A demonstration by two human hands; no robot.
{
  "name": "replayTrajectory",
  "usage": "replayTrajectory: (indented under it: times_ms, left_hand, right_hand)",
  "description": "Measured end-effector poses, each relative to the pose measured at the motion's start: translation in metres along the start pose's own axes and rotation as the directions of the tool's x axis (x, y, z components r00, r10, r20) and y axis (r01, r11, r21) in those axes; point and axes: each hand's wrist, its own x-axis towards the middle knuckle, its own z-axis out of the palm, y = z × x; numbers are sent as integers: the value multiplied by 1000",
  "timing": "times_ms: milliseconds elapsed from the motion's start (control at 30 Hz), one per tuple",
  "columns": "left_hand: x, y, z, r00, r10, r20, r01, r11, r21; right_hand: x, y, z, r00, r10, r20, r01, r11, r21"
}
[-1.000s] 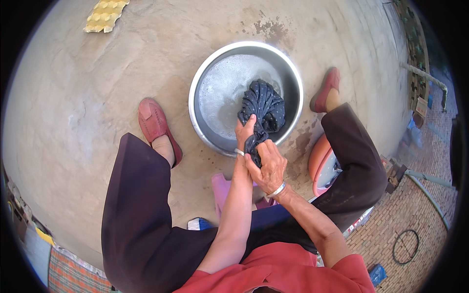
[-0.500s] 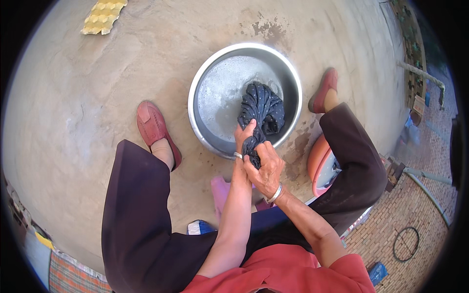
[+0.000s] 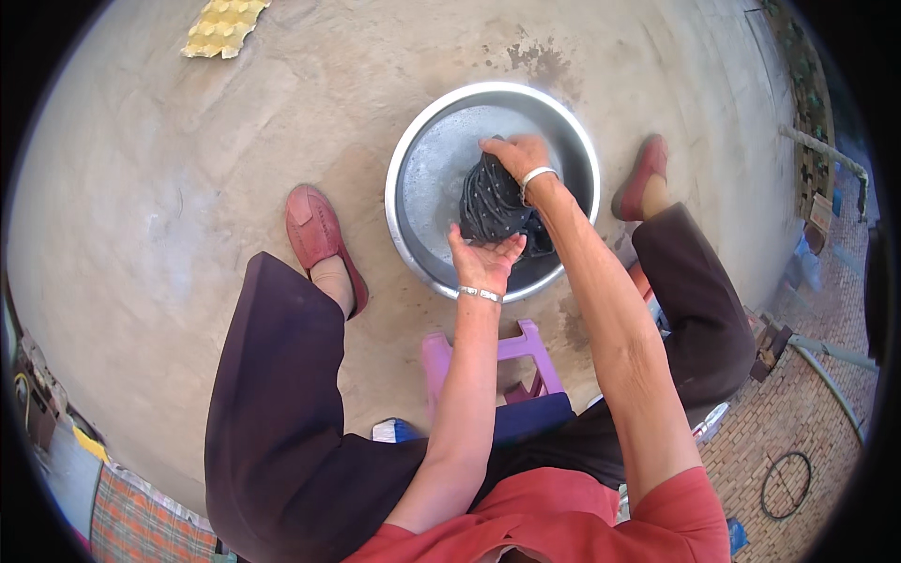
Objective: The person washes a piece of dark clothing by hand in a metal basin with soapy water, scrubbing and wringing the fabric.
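- Gripping the far end of the dark dotted cloth (image 3: 490,202) in the head view, your right hand (image 3: 522,159) is clutching its folds from above.
- Your left hand (image 3: 484,259) is lying palm up at the cloth's near edge, fingers loosely spread; I cannot tell how much weight it is bearing.
- The cloth is sitting bunched inside the metal basin (image 3: 393,188), toward its right side, with cloudy water (image 3: 436,159) showing beside it.
- A silvery bracelet (image 3: 480,294) is circling your left wrist.
- The purple stool (image 3: 436,358) is standing between the basin and your lap, your left forearm partly covering it.
- Your red shoes (image 3: 314,230) are flanking the basin.
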Motion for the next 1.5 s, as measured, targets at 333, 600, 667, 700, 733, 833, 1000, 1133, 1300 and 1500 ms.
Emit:
replayTrajectory:
  times_ms: [333,600,667,700,733,833,1000,1133,1300,1500]
  left_hand:
    - [-18,12,25,318,799,510,-460,-340,820]
    - [9,47,46,501,210,839,-69,-957,281]
    - [13,59,49,595,45,802,-73,-991,110]
    - [19,67,49,640,0,768,-69,-996,57]
    - [23,70,47,652,-19,758,-66,-997,31]
    - [34,79,46,682,-68,728,-21,-997,-74]
    - [47,73,46,744,-48,667,72,-986,-152]
    - [53,73,55,806,-20,591,76,-988,-137]
    - [45,79,73,850,-12,527,-17,-1000,4]
    - [29,73,51,497,582,643,-309,-574,758]
  right_hand:
    - [-13,9,-1,971,-238,36,216,927,306]
    - [-72,61,1,822,-538,186,521,579,-627]
    - [-77,61,2,862,-461,213,479,597,-643]
    - [-80,59,6,858,-473,200,476,586,-656]
    - [-83,56,11,857,-481,182,465,572,-676]
    - [-76,58,30,852,-495,167,457,550,-699]
    - [-52,71,41,837,-504,212,472,469,-747]
    - [-33,79,45,812,-518,270,536,478,-696]
    - [-17,64,30,707,-664,242,651,479,-589]
    - [-54,35,21,821,-563,-93,504,792,-345]
